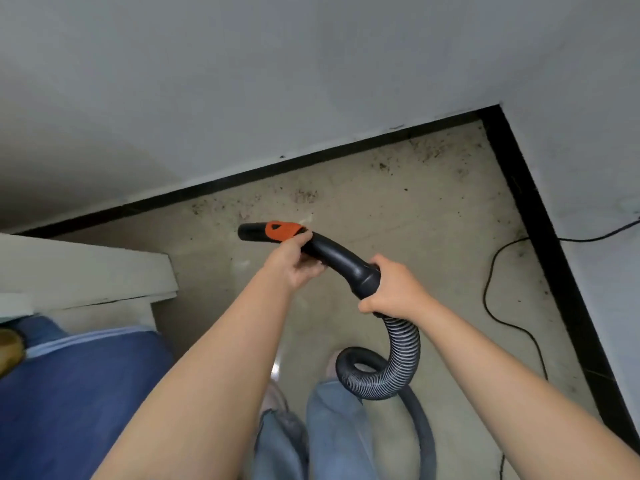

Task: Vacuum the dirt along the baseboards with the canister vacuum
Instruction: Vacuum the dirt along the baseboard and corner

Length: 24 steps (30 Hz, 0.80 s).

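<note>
A curved black vacuum handle [330, 252] with an orange slider [280, 230] hangs in the air above the beige floor, its open end pointing left. My left hand [294, 263] grips the handle just behind the orange part. My right hand [394, 289] grips the collar where the handle meets the ribbed hose [398, 355], which loops down behind my legs. Dark dirt specks [306, 195] lie scattered along the black baseboard [311, 159] and thicken toward the corner [429, 150]. The canister is out of view.
A second black baseboard [540, 216] runs down the right wall from the corner. A thin black cord [491, 271] snakes over the floor on the right. A white ledge [90, 271] and blue fabric [76, 393] fill the left.
</note>
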{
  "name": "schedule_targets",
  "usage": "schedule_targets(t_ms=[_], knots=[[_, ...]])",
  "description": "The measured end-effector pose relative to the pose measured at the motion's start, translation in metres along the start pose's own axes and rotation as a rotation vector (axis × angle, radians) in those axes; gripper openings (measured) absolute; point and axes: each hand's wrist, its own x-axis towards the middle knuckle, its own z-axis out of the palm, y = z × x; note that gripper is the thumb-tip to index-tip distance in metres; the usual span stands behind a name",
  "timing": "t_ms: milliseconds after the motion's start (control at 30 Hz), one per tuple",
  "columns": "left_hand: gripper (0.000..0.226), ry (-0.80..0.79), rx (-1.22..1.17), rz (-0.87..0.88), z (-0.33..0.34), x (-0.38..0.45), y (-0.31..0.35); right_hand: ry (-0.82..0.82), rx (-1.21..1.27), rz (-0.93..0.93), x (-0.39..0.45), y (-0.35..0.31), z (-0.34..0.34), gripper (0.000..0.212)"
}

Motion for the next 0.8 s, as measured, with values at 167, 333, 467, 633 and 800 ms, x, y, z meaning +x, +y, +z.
schedule_targets(t_ms=[167, 333, 467, 633, 800], knots=[[0.021, 0.233, 0.726, 0.2, -0.087, 0.038, 0.003, 0.177, -0.201, -0.031, 0.038, -0.021, 0.039, 0.056], [0.022, 0.411, 1.172, 0.35, -0.167, 0.085, 0.01, 0.232, -0.396, -0.137, 0.089, -0.034, 0.104, 0.053], [0.032, 0.446, 1.251, 0.373, -0.205, 0.148, 0.006, 0.22, -0.441, -0.192, 0.136, -0.025, 0.148, 0.048], [0.029, 0.497, 1.274, 0.468, -0.246, 0.222, 0.01, 0.201, -0.441, -0.353, 0.191, -0.019, 0.204, 0.051], [0.031, 0.546, 1.38, 0.526, -0.282, 0.279, 0.013, 0.275, -0.404, -0.392, 0.232, -0.002, 0.234, 0.051]])
